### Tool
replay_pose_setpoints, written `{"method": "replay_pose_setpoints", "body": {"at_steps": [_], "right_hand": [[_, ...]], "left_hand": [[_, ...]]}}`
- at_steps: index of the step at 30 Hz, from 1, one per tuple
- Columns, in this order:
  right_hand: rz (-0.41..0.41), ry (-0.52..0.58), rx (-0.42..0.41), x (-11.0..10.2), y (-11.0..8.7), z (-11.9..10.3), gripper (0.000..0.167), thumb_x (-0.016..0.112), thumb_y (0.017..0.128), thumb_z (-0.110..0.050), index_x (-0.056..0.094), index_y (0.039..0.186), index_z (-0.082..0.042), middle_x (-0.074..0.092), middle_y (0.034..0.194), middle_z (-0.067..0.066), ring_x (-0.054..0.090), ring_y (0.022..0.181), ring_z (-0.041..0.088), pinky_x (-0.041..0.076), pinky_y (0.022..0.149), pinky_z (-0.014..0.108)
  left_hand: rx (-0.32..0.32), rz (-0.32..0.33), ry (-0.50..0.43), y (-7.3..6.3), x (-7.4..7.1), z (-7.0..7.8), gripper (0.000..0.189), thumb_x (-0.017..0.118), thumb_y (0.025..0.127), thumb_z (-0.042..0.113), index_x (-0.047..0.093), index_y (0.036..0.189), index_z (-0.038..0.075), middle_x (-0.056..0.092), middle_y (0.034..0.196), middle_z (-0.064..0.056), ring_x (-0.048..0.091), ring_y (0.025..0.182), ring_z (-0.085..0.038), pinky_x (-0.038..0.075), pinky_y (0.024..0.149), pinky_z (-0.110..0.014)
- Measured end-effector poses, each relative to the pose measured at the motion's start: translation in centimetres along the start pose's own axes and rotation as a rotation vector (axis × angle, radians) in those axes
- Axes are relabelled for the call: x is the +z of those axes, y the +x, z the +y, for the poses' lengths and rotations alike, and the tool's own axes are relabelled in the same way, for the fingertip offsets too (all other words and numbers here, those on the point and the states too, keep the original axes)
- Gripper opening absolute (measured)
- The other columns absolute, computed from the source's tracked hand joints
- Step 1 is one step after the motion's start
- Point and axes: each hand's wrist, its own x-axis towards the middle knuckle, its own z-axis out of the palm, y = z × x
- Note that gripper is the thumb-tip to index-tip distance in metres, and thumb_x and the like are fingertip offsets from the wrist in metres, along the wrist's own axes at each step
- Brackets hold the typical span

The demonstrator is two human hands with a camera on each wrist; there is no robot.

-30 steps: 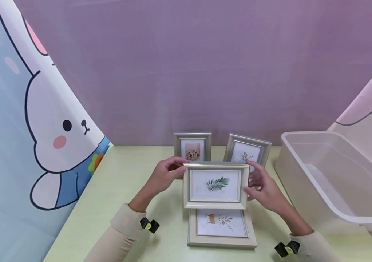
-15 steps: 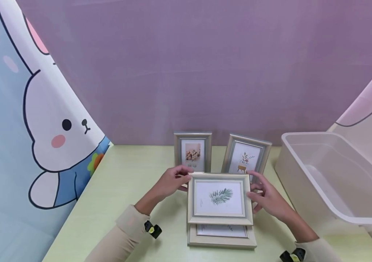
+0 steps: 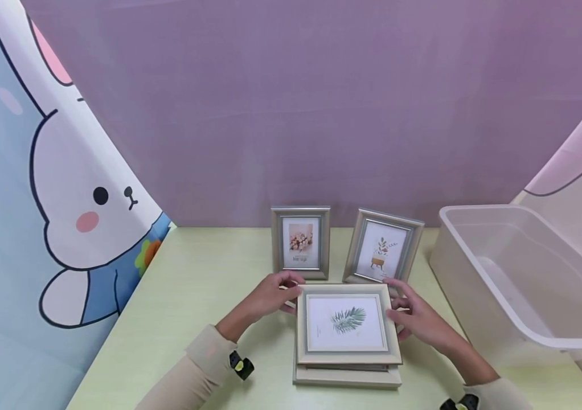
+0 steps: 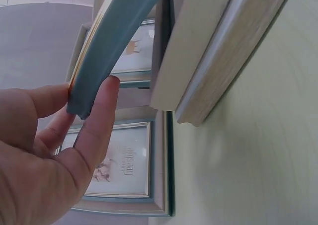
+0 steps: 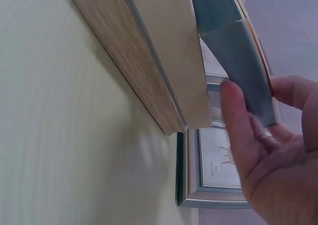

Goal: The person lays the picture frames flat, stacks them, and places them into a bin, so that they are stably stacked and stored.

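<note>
Head, leaf frame: held between both hands over the stack, face up. The back edge looks raised; can't tell if the front edge touches down.
Head, left hand: pinches the back left corner, thumb on the face, some fingers out of sight.
Head, right hand: pinches the back right side, forefinger up near the corner, thumb lower down.
Head, step: my read is it's being laid on the pile. Next move probably calls for squaring the edges and easing the back down without trapping fingertips.
Head, standing pair: flower frame and plant frame prop up behind, the second one leaning sideways; white tub off to the right.
Head, leaf print writing: tiny line beside the leaf, way too small to read.
Left wrist, grip: thumb and fingers on opposite faces of the leaf frame, with a clear gap under this end.
Left wrist, flower frame writing: sideways, pretty sure it's "free style"; the line above is mush.
Right wrist, grip: same pinch, this end clear of the pile too.
Right wrist, plant frame writing: small print by the stand's legs, too fuzzy to trust. No brand I can make out.
</note>
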Motion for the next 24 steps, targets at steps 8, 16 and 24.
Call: {"method": "replay_pose_setpoints", "body": {"at_steps": [8,16,24], "right_hand": [[-0.003,-0.036,0.034,0.2,0.3,0.6,0.065,0.063,0.099,-0.009,0.030,0.153,-0.006,0.049,0.102,0.020,0.060,0.080,0.013,0.061,0.059,0.043],[0.011,-0.062,0.062,0.6,0.4,0.7,0.063,0.065,0.097,-0.009,0.034,0.151,-0.003,0.048,0.115,0.025,0.060,0.089,0.020,0.061,0.065,0.039],[0.006,-0.098,0.071,0.9,0.5,1.0,0.046,0.067,0.096,-0.009,0.046,0.137,0.000,0.054,0.128,0.027,0.064,0.101,0.027,0.060,0.069,0.037]], "left_hand": [[-0.041,0.017,0.004,0.4,0.5,-1.0,0.021,0.062,0.099,0.010,0.066,0.118,0.004,0.059,0.107,-0.013,0.068,0.082,-0.018,0.064,0.069,-0.034],[-0.061,0.038,0.075,0.3,0.8,-1.6,0.018,0.064,0.098,0.015,0.068,0.115,0.009,0.063,0.101,-0.009,0.065,0.080,-0.017,0.061,0.061,-0.029],[-0.055,0.034,0.158,0.1,1.0,-2.4,0.017,0.064,0.099,0.021,0.070,0.113,0.013,0.063,0.097,-0.004,0.063,0.080,-0.019,0.057,0.058,-0.027]]}}
